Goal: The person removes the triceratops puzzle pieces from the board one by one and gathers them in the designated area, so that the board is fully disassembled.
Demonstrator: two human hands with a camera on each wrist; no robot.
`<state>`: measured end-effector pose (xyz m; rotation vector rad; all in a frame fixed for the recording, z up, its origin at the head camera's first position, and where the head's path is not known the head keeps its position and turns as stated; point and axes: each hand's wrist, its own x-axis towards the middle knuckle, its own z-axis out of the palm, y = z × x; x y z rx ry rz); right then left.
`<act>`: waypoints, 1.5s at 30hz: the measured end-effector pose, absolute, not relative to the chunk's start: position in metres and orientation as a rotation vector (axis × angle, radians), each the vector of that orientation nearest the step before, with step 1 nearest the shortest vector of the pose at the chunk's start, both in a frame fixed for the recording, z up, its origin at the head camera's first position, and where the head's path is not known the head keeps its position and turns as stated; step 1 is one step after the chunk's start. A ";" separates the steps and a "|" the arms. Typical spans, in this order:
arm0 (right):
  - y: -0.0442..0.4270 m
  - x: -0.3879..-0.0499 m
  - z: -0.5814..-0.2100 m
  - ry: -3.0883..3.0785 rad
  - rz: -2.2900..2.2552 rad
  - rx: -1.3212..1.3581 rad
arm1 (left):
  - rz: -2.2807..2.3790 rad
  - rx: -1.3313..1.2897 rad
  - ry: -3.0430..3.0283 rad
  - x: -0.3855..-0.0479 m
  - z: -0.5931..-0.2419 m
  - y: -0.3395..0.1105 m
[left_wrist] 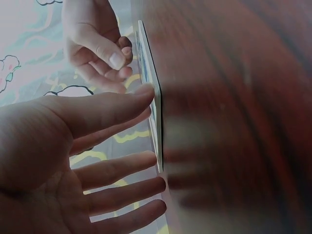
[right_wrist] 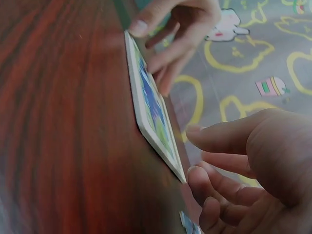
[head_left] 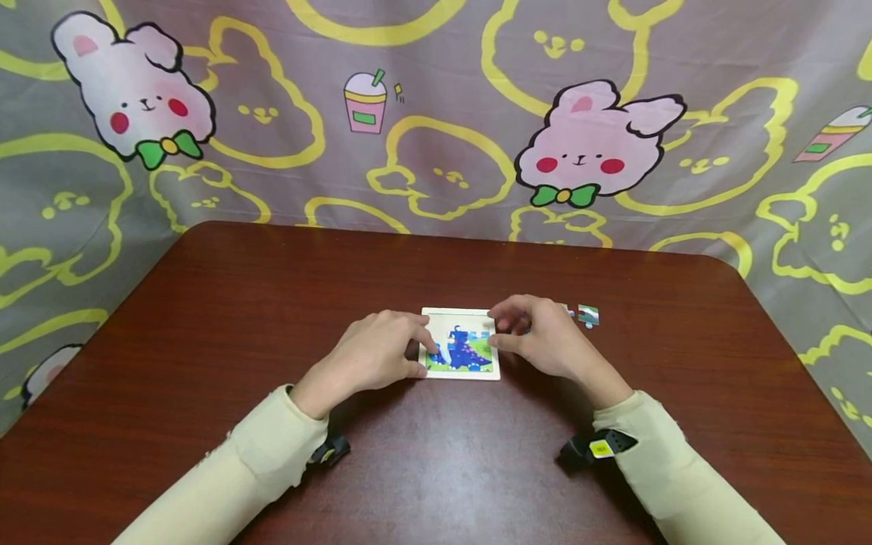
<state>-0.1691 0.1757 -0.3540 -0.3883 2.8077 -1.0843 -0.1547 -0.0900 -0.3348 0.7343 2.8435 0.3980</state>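
Note:
A jigsaw puzzle in a white frame (head_left: pixel 460 375) lies flat on the table, its picture a blue dinosaur (head_left: pixel 466 354) on green ground. Part of the pale backing (head_left: pixel 439 324) shows at its upper left. My left hand (head_left: pixel 381 350) is at the frame's left side, thumb by the near corner and index finger reaching over the picture; in the left wrist view its fingers (left_wrist: pixel 129 168) are mostly straight. Beside the right edge is my right hand (head_left: pixel 545 333), fingers loosely bent. The right wrist view shows no piece between its thumb and fingertips (right_wrist: pixel 197 178).
Loose puzzle pieces (head_left: pixel 589 314) lie behind the right hand, one partly hidden by it. The brown table (head_left: pixel 272 288) meets a patterned cloth (head_left: pixel 436 91) at its far edge. Each wrist wears a dark strapped device (head_left: pixel 589 448).

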 end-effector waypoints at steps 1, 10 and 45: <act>0.173 -0.169 -0.354 2.802 -1.084 -0.402 | 0.398 0.738 2.839 -0.155 -0.335 -0.089; 0.157 -0.172 -0.356 2.800 -1.030 -0.451 | 0.397 0.766 2.803 -0.157 -0.337 -0.086; 0.132 -0.178 -0.362 2.770 -0.934 -0.516 | 0.347 0.778 2.750 -0.159 -0.331 -0.083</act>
